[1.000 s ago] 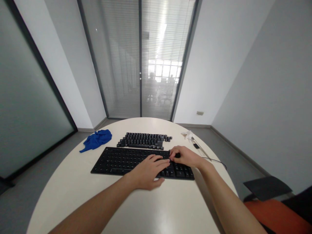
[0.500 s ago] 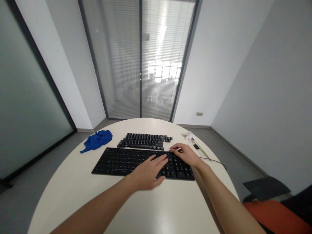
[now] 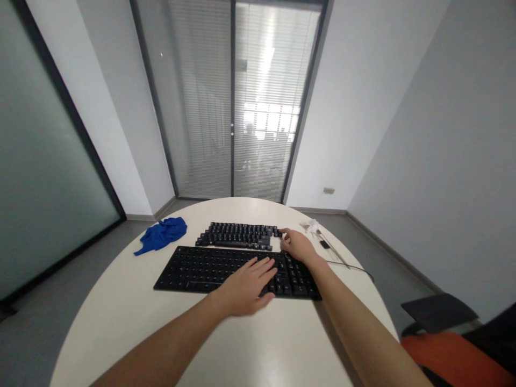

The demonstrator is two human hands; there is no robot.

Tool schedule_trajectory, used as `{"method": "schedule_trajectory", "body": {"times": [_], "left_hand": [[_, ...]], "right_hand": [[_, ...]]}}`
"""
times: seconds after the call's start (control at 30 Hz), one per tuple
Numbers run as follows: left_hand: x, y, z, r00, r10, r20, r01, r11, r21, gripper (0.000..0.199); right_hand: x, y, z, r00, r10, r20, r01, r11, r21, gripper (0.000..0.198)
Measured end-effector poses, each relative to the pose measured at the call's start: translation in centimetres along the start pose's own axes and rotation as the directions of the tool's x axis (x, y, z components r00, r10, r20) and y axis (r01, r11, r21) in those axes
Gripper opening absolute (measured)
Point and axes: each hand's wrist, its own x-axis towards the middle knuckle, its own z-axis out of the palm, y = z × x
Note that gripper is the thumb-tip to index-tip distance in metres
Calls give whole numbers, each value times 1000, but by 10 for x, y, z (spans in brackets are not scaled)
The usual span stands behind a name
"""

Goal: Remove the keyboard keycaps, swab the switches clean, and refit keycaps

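Note:
A black keyboard point(image 3: 193, 269) lies across the table; its left and middle parts are bare of keycaps, while the right part carries keys. My left hand point(image 3: 248, 285) rests over its middle, fingers stretched out flat and holding nothing. Behind the keyboard, loose black keycaps point(image 3: 237, 235) stand in neat rows. My right hand point(image 3: 297, 246) reaches over the keyboard's back edge to the right end of those rows. Its fingers are bent at a keycap point(image 3: 280, 234) there, partly hidden by the fingertips.
On the round white table point(image 3: 262, 349), a crumpled blue cloth point(image 3: 163, 235) lies at the left. White material point(image 3: 311, 226) and a thin stick point(image 3: 334, 250) sit at the right, near a cable point(image 3: 350, 265). An orange-seated chair point(image 3: 455, 355) stands at the lower right.
My right hand has moved away from me, from the keyboard's back edge to the right end of the loose keycaps. My left hand has stayed on the keyboard.

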Motion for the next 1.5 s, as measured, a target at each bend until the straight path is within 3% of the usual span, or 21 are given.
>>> {"method": "schedule_trajectory", "body": {"times": [0.2,0.33,0.47,0.57,0.77,0.9,1.0,1.1,1.17,1.3,1.5], "left_hand": [[0,3,-4,998,-16,-53,12,996,-84,57],[2,5,-6,972,-193,-134,150,949,-278,47],[7,3,-7,922,-364,-128,267,841,-469,25],[10,1,-9,912,-383,-148,235,782,-577,14],[10,-5,-7,867,-459,-196,212,694,-688,15],[11,-9,0,817,-539,-205,178,574,-799,13],[13,-12,6,802,-565,-196,173,533,-829,19],[13,-14,8,817,-542,-196,178,561,-808,27],[13,-14,8,824,-528,-208,182,593,-784,29],[15,-13,5,836,-499,-229,180,643,-744,32],[17,-13,6,840,-503,-205,198,635,-746,26]], "right_hand": [[4,-4,3,999,44,-10,-45,995,-86,36],[3,-6,2,997,71,-34,-74,991,-112,28],[0,-7,2,993,101,-61,-108,988,-112,20],[-4,-6,0,989,127,-71,-133,986,-101,15],[-18,-8,-11,989,123,-87,-126,991,-38,19],[-35,-15,-22,996,44,-75,-41,998,40,18],[-50,-19,-28,995,-61,-78,71,989,128,17],[-62,-20,-33,964,-265,-39,263,914,309,17],[-66,-19,-35,936,-353,-1,328,869,371,17],[-66,-17,-36,921,-387,39,343,855,390,17],[-63,-20,-31,901,-425,86,376,865,331,19]]}}
